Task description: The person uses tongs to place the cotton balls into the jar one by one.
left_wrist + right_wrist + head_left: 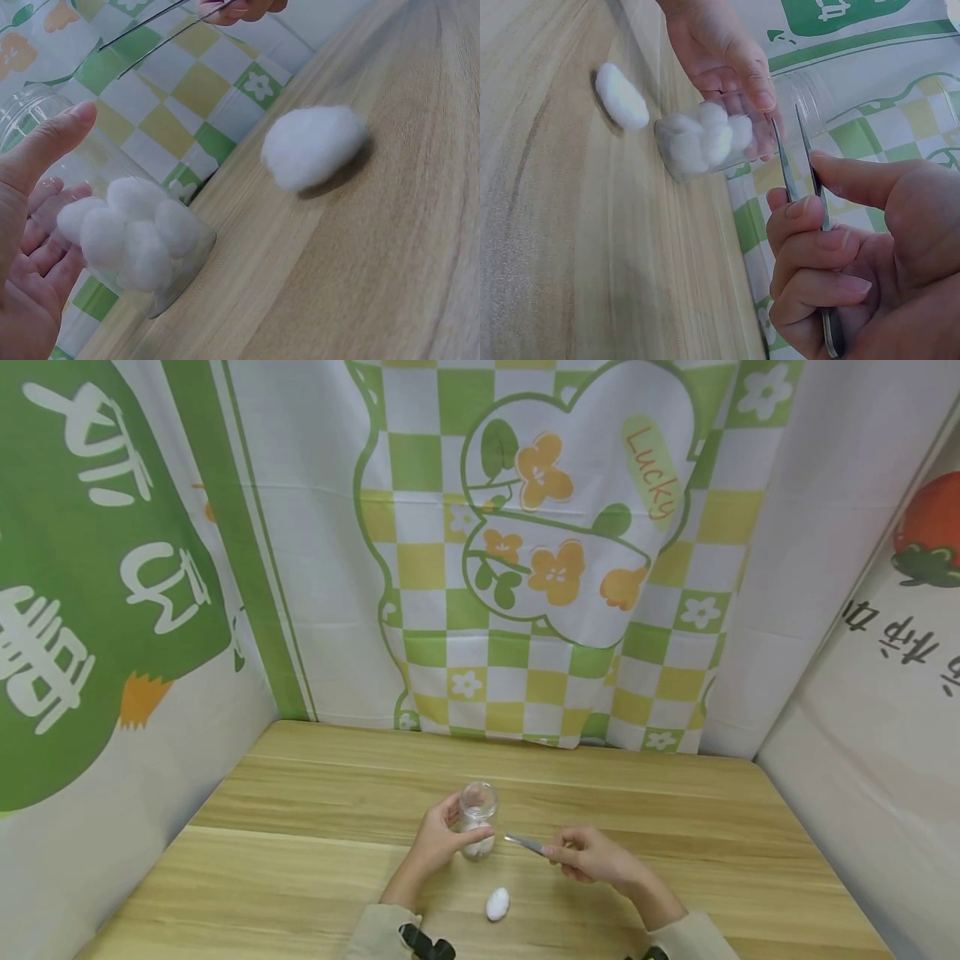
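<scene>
A clear open-mouthed jar (pixel 478 802) stands upright on the table, several white cotton balls (pixel 139 244) heaped in its lower part. My left hand (pixel 437 842) holds it from the left, thumb on the near side and fingers curled behind. To the right of the jar, my right hand (pixel 598 857) pinches metal tweezers (pixel 815 187) between thumb and fingers. Their two tips are apart with nothing between them and point toward the jar. One loose cotton ball (pixel 497 904) lies on the table, nearer to me than the jar.
The wood-grain table (pixel 337 777) runs back to a hanging cloth (pixel 420 568) with green and yellow checks. Printed curtains close in the left and right sides. Black straps (pixel 427 943) cross the sleeves at the wrists.
</scene>
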